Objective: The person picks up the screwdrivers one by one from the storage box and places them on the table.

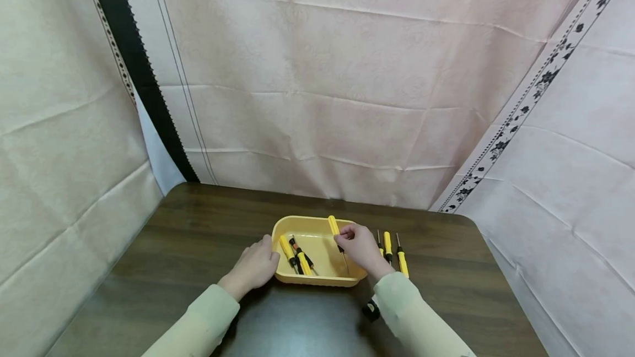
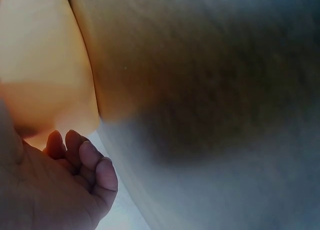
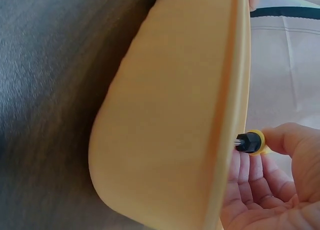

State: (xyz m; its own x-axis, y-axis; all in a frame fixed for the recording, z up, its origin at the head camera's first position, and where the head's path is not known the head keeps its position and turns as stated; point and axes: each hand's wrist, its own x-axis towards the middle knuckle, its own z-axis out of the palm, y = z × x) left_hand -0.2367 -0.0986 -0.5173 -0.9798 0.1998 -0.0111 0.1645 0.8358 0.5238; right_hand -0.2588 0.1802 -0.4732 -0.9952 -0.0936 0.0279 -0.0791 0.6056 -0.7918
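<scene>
In the head view, the right hand (image 1: 361, 244) has its grip pinched on a yellow-handled screwdriver (image 1: 334, 226), held inside a yellow tray (image 1: 324, 258) towards its right side. The handle is up and away from the person. The thin shaft points down and nearer, its long axis slanting steeply and a little rightward, with the tip by the tray's near right corner. The left hand (image 1: 255, 263) rests against the tray's left end. Several other screwdrivers (image 1: 286, 249) lie overlapping in the tray's left half. On the desk (image 1: 163, 269), right of the tray, three more lie roughly side by side: the middle one (image 1: 388, 240) points towards the person, the outer two (image 1: 402, 262) away.

In the left wrist view, that hand's fingers curl just beside the tray's outer wall. The thumb is not clear, so whether this grip is clamped on the tray cannot be told.

In the right wrist view, thumb and fingers close on the screwdriver's handle beyond the rim. The black collar and a short piece of metal shaft point left in the frame, towards the tray, the rest hidden behind its wall.
</scene>
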